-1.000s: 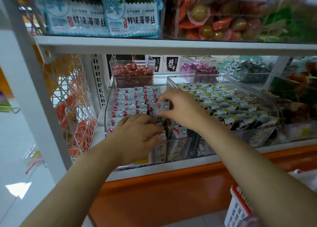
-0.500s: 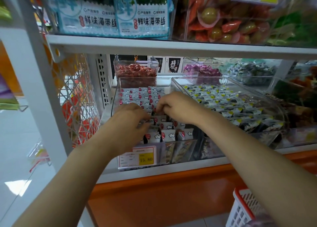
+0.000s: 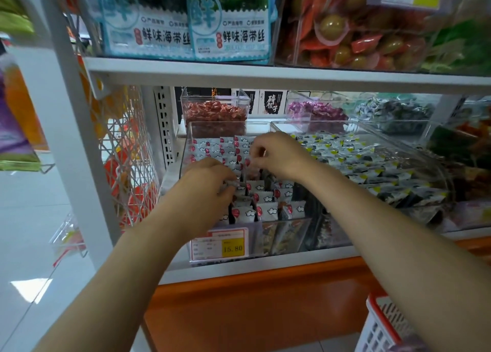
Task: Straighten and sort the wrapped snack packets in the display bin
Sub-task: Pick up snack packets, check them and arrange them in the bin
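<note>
A clear display bin on the middle shelf holds several small white snack packets printed with a red dot and a cloud, standing in rows. My left hand is in the bin's left middle, fingers curled, pinching packets at its fingertips. My right hand reaches in from the right, just behind the left one, thumb and fingers pinching a packet near the bin's centre. The packets under both hands are hidden.
A second clear bin of yellow-cornered packets sits to the right. Smaller bins of red sweets and purple sweets stand behind. A price label fronts the bin. The upper shelf overhangs. A red-rimmed basket is at lower right.
Both hands have moved deeper towards the back of the bin, the right staying just behind the left. More front-row packets now show below them.
</note>
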Tool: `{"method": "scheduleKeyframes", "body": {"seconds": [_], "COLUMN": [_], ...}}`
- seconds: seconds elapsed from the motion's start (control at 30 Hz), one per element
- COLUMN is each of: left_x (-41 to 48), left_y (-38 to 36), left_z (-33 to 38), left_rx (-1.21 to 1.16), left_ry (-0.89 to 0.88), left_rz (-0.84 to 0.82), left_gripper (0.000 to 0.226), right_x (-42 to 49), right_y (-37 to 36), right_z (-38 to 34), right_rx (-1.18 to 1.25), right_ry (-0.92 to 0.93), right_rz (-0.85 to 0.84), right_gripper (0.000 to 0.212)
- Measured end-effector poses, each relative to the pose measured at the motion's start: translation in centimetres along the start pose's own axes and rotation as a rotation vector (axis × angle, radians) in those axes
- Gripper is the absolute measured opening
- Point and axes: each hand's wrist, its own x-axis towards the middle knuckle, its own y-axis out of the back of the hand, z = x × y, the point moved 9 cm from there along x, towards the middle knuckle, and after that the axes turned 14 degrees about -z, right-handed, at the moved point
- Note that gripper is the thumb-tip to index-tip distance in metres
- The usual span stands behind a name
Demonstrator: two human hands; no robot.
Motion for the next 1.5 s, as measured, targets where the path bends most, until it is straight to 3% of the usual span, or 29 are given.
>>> {"method": "scheduleKeyframes", "body": {"seconds": [0.13, 0.47, 0.73, 0.9, 1.07, 1.3, 1.5], "left_x": [0.0, 0.2, 0.9, 1.0, 0.5, 0.0, 0.0], "left_y": [0.6, 0.3, -0.2, -0.1, -0.4, -1.2, -1.8], "left_z": [-0.2, 0.0, 0.0, -0.1, -0.5, -2.6, -2.4], "left_rx": [-0.064, -0.14, -0.168, -0.265, -0.692, -1.22, -1.534], "left_ry": [0.043, 0.057, 0.033, 0.048, 0.067, 0.15, 0.09], "left_rz": [0.07, 0.124, 0.157, 0.193, 0.197, 0.228, 0.21], "left_gripper": [0.037, 0.04, 0.041, 0.041, 0.021, 0.018, 0.022], "right_x": [-3.6, -8.1, -10.0, -11.5, -11.3, -10.6, -10.6], "right_y": [3.2, 2.3, 3.1, 3.3, 1.1, -1.0, -2.0], "right_z": [0.3, -0.5, 1.8, 3.9, 4.6, 3.3, 2.9], "right_rx": [0.203, 0.204, 0.442, 0.78, 1.211, 1.699, 1.846], "right_ry": [0.076, 0.104, -0.016, -0.048, -0.042, 0.076, 0.06], "right_rz": [0.285, 0.279, 0.542, 0.709, 0.634, 0.438, 0.344], "right_gripper": [0.008, 0.008, 0.008, 0.01, 0.011, 0.011, 0.014]}}
